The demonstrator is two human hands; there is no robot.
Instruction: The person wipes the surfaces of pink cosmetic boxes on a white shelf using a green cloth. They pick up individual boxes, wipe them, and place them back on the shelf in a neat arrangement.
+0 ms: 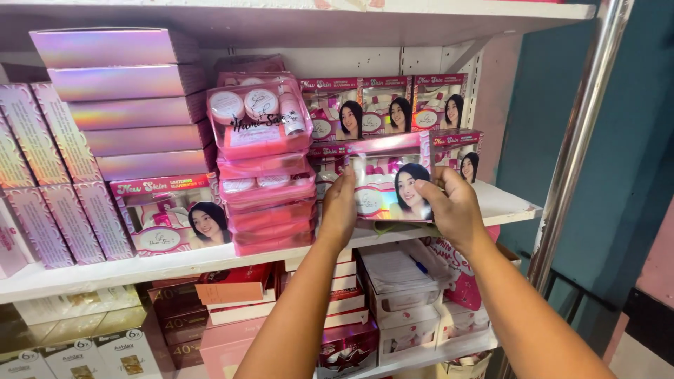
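**Both hands on a pink gift box at the shelf**

The left hand [339, 210] and the right hand [453, 207] each grip one end of a pink windowed box [390, 186], holding it upright just above the front edge of the white shelf [105, 270]. Behind it stand more boxes of the same kind [382, 105]. To its left rises a stack of pink clear-lidded packs [267, 175], and further left a pile of shimmering lilac cartons [130, 105].

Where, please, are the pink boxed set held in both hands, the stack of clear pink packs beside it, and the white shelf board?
Pink boxed set [390, 186], head view: its clear front window.
Stack of clear pink packs [261, 119], head view: front of the top pack.
White shelf board [175, 265], head view: its bare front edge.
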